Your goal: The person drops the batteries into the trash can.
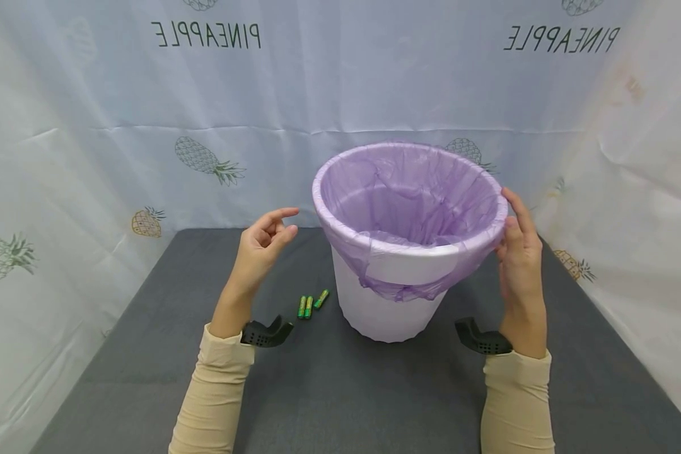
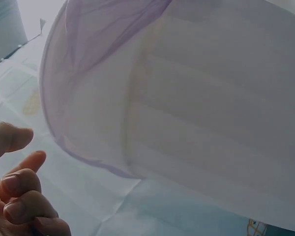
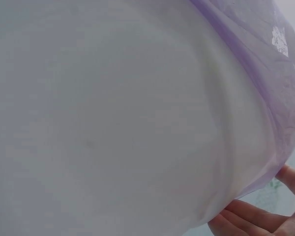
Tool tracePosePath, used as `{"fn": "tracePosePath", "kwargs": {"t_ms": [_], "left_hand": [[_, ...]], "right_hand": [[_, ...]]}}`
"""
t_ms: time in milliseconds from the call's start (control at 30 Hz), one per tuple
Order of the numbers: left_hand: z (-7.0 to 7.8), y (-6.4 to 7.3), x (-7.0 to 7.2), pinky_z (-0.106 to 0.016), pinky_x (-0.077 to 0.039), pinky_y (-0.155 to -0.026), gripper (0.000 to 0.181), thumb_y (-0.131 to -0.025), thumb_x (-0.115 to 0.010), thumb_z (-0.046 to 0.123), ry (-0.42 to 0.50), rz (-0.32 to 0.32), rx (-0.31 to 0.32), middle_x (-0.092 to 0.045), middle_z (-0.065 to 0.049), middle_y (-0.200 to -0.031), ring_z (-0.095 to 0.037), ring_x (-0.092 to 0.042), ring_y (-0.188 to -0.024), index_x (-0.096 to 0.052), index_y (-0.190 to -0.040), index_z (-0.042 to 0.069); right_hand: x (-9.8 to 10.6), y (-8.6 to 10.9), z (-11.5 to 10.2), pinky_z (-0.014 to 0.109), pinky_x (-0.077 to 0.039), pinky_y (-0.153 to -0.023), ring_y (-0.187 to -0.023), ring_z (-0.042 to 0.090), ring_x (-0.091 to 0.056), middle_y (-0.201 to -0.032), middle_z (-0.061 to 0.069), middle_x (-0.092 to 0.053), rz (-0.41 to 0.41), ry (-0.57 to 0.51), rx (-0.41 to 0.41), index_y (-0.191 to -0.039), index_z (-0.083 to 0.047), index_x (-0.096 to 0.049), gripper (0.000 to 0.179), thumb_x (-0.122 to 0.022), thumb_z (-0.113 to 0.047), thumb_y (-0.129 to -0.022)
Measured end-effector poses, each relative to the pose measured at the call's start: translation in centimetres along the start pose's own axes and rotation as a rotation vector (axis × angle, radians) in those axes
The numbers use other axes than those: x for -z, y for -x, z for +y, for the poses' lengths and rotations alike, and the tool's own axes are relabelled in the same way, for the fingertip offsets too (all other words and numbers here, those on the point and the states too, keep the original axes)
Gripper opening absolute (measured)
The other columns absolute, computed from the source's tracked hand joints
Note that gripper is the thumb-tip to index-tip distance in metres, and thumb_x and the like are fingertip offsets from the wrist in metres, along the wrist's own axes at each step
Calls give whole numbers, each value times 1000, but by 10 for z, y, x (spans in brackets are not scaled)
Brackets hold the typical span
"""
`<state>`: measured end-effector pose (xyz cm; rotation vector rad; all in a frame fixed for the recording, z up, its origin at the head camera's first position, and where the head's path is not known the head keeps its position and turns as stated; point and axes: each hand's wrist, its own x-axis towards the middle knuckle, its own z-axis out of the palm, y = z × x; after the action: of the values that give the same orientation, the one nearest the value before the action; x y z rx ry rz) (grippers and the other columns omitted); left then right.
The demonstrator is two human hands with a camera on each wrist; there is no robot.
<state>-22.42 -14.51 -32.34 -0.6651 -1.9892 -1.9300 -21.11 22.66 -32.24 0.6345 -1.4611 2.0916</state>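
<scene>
You have one bin (image 1: 388, 318) on the worktop (image 1: 369, 397), right of centre, and three batteries (image 1: 309, 307) lying to its left. Two of those lie side by side; the third lies at a slant just to their right, nearer the bin. The bin is white plastic, round and tapering to a narrower base, its wide mouth facing up. Inside it you have one liner (image 1: 411, 214), thin, see-through purple film, wrinkled, folded over the rim all round and drooping outside in a crumpled edge on the near side. Your right hand (image 1: 521, 258) touches the bin's right side at the lined rim, fingers mostly straight, thumb and fingers spread apart. Your left hand (image 1: 255, 246) is left of the bin and apart from it, fingers loosely bent, a gap between thumb and forefinger, holding nothing. The batteries are small green cylinders. The worktop is dark grey and matt; beyond it hangs a creased, pale curtain (image 1: 329, 82) printed with pineapples.
</scene>
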Motion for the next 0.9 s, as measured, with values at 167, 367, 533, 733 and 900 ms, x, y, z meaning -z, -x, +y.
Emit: {"fn": "tracePosePath", "kwargs": {"t_ms": [167, 367, 533, 733, 900], "left_hand": [[-10, 6, 5, -24, -26, -57, 33, -93, -54, -2, -14, 22, -8, -46, 11, -68, -4, -30, -58, -55, -125, -9], [-20, 12, 12, -24, -27, -57, 31, -94, -54, -1, -39, -2, 21, -46, 11, -69, -4, -32, -58, -57, -125, -5], [-30, 17, 19, -24, -29, -56, 27, -95, -55, 3, -96, -46, 55, -44, 11, -69, -4, -31, -56, -61, -122, 5], [-43, 24, 26, -26, -29, -53, 30, -95, -55, 4, -156, -89, 68, -44, 10, -68, -6, -29, -52, -57, -125, -3], [-50, 27, 32, -27, -28, -51, 29, -96, -56, 7, -176, -106, 93, -45, 7, -69, -6, -30, -51, -59, -124, 3]], "right_hand": [[0, 0, 2, 14, -48, -64, -77, 4, -55, -96, -3, -61, 44, 33, -11, -138, -11, -52, 42, -56, -22, -98], [-2, 0, 2, 14, -48, -64, -76, 4, -56, -96, -4, -62, 60, 49, -19, -139, -11, -51, 44, -57, -23, -97], [-2, 0, 1, 14, -48, -66, -78, 4, -56, -98, -3, -61, 21, 11, -10, -139, -10, -51, 42, -55, -21, -98], [-2, 0, 0, 15, -48, -65, -76, 5, -55, -96, -4, -61, 57, 38, -35, -139, -11, -51, 44, -57, -23, -97], [-2, 0, -1, 14, -46, -62, -72, 4, -53, -89, -4, -59, 45, -1, -26, -139, -10, -51, 43, -56, -21, -98]]}}
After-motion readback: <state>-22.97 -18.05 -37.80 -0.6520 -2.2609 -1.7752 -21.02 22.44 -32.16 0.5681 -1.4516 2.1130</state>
